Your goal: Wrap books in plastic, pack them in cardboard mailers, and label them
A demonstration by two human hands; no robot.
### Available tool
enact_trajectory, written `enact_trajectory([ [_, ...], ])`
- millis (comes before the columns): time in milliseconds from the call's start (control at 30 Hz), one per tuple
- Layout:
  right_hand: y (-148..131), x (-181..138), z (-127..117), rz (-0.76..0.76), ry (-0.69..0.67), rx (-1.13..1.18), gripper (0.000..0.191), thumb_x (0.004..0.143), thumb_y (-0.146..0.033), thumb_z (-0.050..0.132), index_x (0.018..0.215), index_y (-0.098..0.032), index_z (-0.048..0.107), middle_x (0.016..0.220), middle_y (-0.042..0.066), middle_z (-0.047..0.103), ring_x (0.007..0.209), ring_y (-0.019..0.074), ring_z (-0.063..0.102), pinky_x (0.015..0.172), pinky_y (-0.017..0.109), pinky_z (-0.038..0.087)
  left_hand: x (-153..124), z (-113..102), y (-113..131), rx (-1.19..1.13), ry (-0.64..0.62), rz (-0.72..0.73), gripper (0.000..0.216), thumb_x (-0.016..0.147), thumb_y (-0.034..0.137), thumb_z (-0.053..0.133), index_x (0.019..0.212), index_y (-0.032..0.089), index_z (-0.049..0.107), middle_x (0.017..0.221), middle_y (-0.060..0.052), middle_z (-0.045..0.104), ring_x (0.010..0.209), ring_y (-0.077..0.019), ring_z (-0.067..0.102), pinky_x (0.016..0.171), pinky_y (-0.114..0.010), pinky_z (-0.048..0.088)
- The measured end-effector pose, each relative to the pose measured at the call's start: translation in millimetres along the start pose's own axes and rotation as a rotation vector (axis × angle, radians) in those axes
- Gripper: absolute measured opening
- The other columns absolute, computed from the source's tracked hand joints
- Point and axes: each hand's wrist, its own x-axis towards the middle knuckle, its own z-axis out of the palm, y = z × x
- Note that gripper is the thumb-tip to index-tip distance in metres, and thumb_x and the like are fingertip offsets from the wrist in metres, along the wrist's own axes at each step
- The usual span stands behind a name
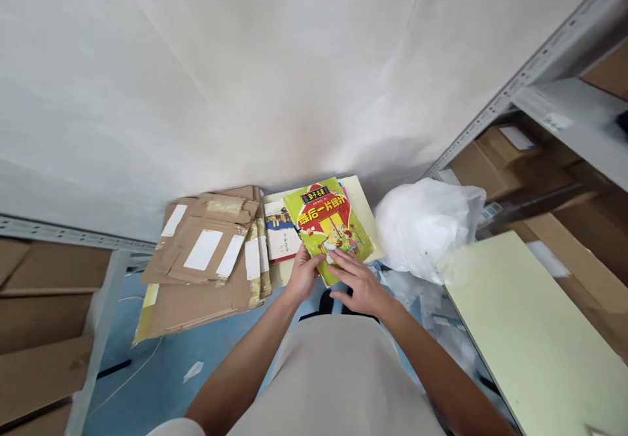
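Observation:
A yellow-green picture book (326, 217), its cover printed with a red shape and cartoon figures, is tilted in front of me. My left hand (303, 275) grips its lower left edge, thumb on the cover. Across the lower part of the cover lie the stretched fingers of my right hand (358, 282). By those fingertips is a small white patch (330, 251); I cannot tell whether it is a loose piece or part of the print. Behind the picture book, a white book with a blue picture and red edge (283, 233) shows in part on a pale tabletop (366, 207).
Flattened cardboard pieces with white labels (203, 249) are piled to the left. A full white plastic bag (424, 226) sits at right, beside a pale green board (540, 331). Metal shelves with cardboard boxes (495, 161) flank both sides. A white wall (275, 76) rises ahead.

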Motion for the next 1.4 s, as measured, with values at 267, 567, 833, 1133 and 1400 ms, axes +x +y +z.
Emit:
enact_trajectory([
  [267, 3, -56, -62, 0.871, 0.694, 0.559, 0.102, 0.067, -0.052, 0.073, 0.149, -0.029, 0.016, 0.154, 0.012, 0.026, 0.140, 0.0309, 0.029, 0.109, 0.052, 0.033, -6, 16, 6, -0.031, -0.501, -0.324, 0.062, 0.060, 0.019, 0.067, 0.120, 0.021, 0.056, 0.110, -0.005, 0.069, 0.097, -0.0266, 0.066, 0.081, -0.036, 0.051],
  [567, -31, -160, -110, 0.809, 1.378, 0.996, 0.038, 0.073, -0.051, 0.069, 0.099, -0.024, 0.059, 0.097, 0.004, 0.074, 0.093, 0.0259, 0.069, 0.077, 0.037, 0.057, -13, 123, -33, 0.216, -0.982, -0.524, 0.063, 0.068, 0.022, 0.070, 0.129, 0.023, 0.051, 0.121, -0.007, 0.065, 0.106, -0.0292, 0.063, 0.086, -0.037, 0.050],
  [833, -3, -275, -142, 0.788, 1.720, 0.810, 0.032, 0.077, -0.049, 0.066, 0.095, -0.025, 0.056, 0.096, 0.003, 0.073, 0.092, 0.0248, 0.069, 0.074, 0.036, 0.057, -40, 218, -110, 0.567, -1.047, -0.486, 0.047, 0.072, 0.041, 0.072, 0.110, 0.016, 0.061, 0.103, -0.011, 0.071, 0.092, -0.0257, 0.067, 0.075, -0.032, 0.052],
  [1133, 32, -361, -181, 0.766, 1.441, 0.999, 0.038, 0.081, -0.046, 0.064, 0.114, -0.029, 0.054, 0.114, 0.003, 0.067, 0.105, 0.0232, 0.064, 0.082, 0.037, 0.055, -52, 311, -173, 0.559, -0.878, -0.411, 0.047, 0.073, 0.049, 0.067, 0.107, 0.017, 0.062, 0.094, -0.008, 0.072, 0.088, -0.0240, 0.067, 0.072, -0.033, 0.053],
  [1400, 47, -388, -198, 0.782, 1.479, 1.042, 0.041, 0.078, -0.046, 0.066, 0.114, -0.029, 0.056, 0.107, 0.004, 0.070, 0.095, 0.0245, 0.067, 0.075, 0.037, 0.056, -36, 371, -184, 0.480, -0.838, -0.413, 0.054, 0.068, 0.041, 0.074, 0.113, 0.015, 0.062, 0.097, -0.010, 0.072, 0.087, -0.0225, 0.068, 0.076, -0.033, 0.053],
])
